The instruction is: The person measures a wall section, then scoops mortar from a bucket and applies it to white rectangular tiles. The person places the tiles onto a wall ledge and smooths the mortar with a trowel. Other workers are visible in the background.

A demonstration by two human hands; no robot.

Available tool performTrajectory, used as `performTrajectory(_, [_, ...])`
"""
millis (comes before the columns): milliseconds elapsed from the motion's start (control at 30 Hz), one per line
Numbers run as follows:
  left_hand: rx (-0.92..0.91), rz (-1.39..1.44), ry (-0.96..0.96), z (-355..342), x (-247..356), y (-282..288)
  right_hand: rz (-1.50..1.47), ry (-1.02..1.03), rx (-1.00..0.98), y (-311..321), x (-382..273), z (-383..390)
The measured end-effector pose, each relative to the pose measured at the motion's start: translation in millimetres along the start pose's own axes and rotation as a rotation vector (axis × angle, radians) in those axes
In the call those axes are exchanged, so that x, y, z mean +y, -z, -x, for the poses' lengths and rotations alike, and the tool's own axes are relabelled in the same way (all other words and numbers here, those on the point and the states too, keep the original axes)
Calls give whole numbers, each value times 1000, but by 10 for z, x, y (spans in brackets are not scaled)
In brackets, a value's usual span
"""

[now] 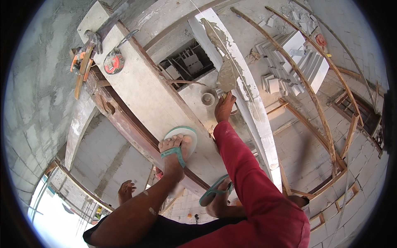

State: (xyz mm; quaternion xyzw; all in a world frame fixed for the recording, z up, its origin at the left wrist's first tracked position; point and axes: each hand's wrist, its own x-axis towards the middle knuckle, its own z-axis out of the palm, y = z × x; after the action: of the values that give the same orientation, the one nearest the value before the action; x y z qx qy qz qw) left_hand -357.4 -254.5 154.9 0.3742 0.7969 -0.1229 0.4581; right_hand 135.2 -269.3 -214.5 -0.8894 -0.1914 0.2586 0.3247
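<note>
My right hand (224,108), at the end of a red sleeve, is closed round the handle of a trowel (227,76). The trowel's grey, mortar-smeared blade lies over the top of a white block wall (264,120). Wet mortar (213,33) spreads along the wall top beyond the blade, and a thin string (244,82) runs above it. Close to the trowel hand stands a round grey cup-like container (208,98). Off to the left, beside my bare leg, my left hand (126,191) hangs with loosely bent, parted fingers and nothing visible in it.
My feet in teal flip-flops (180,155) stand on a raised plank (144,91). On the boards lie a hammer (94,40) and a red-and-black tape measure (113,63). Below right are stacked white blocks (289,62) and long wooden poles (297,70). The floor lies well below.
</note>
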Motion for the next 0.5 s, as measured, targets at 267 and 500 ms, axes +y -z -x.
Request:
performTrajectory(267, [-20,-23,-21,-16,167,-121,-347,-64,-237,484,161,172])
performTrajectory(500, [-26,-21,-33,-9,238,-224,253,-202,-373,587,403,449])
